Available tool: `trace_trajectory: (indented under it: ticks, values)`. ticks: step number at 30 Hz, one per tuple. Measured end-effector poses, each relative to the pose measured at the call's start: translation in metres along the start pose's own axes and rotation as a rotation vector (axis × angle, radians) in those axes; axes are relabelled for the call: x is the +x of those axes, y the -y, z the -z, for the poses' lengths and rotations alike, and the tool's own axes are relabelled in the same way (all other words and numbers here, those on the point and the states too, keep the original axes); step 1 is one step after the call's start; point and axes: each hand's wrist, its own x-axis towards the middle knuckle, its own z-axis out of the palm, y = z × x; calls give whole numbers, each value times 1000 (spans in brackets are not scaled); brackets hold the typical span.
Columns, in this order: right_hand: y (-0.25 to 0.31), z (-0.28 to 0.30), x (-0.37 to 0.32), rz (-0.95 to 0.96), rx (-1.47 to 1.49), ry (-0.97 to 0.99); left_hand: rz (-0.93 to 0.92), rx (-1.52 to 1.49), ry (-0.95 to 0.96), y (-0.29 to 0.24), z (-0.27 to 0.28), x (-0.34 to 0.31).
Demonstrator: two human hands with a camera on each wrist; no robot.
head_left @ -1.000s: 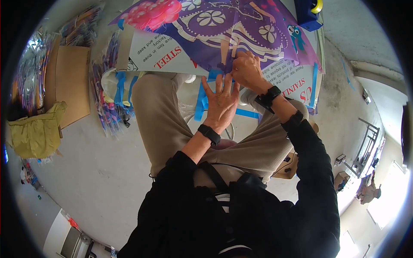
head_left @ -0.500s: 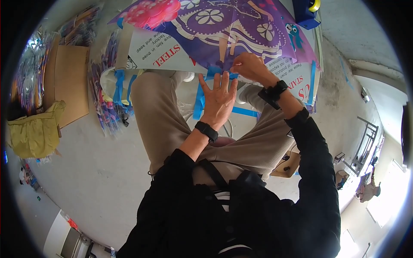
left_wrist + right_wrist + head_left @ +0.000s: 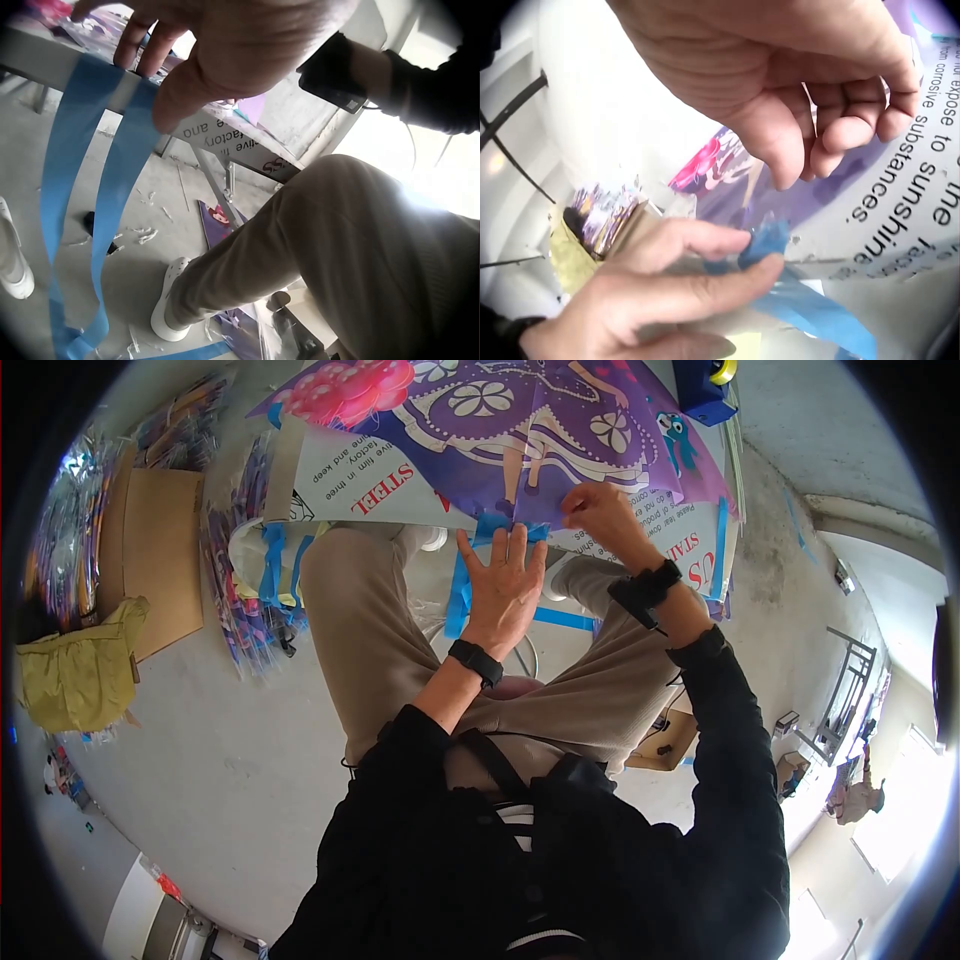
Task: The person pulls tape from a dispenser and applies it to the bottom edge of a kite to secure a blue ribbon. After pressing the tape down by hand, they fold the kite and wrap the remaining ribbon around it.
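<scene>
A shiny purple sheet [image 3: 430, 445], printed with a figure in a wide dress, lies over the table's lettered white covering [image 3: 380, 485]. At its near corner sits blue tape [image 3: 490, 525], with long strips [image 3: 75, 150] hanging below the edge. My left hand [image 3: 503, 595] rests its spread, straight fingertips on this tape, and the right wrist view shows its fingers [image 3: 761, 277] right at the blue piece. To the right, my right hand [image 3: 605, 520] hovers over the lettered covering, its fingers loosely curled, nothing visible between them in the right wrist view.
A dark blue tape dispenser [image 3: 705, 390] with a yellow roll stands at the far right. Bundles of wrapped purple goods [image 3: 240, 570], a cardboard box [image 3: 160, 555] and a yellow-green cloth [image 3: 85, 665] lie to the left. My knees are under the table's front edge.
My right hand has lifted off the sheet's near corner beside the left hand and moved right. My left hand has stayed on the tape, its fingers still spread.
</scene>
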Motion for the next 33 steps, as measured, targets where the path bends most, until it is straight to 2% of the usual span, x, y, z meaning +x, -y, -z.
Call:
trace_trajectory:
  ticks: [4, 6, 9, 19, 21, 25, 27, 31, 33]
  values:
    - [-7, -23, -4, 25, -41, -11, 5, -3, 5, 0, 1, 0]
    - [1, -28, -6, 29, -181, -79, 3, 1, 4, 0, 0, -1]
    - [7, -31, -8, 19, -251, -74, 0, 13, -3, 0, 0, 0]
    - [9, -29, -5, -34, -251, -37, 5, 3, -9, 0, -1, 0]
    - [4, -33, -11, 31, -222, -150, 6, -3, -9, 0, -1, 1]
    - [9, -42, -35, 17, -127, -249, 4, -5, 20, 0, -1, -1]
    - [3, -53, -41, 21, -146, -429, -1, -18, 27, 0, -1, -1]
    - [-4, -64, -43, -7, -125, -518, -7, -19, 15, 1, -3, -2]
    - [2, -66, -44, -113, 1, -445, -11, -22, 17, 1, -2, -2]
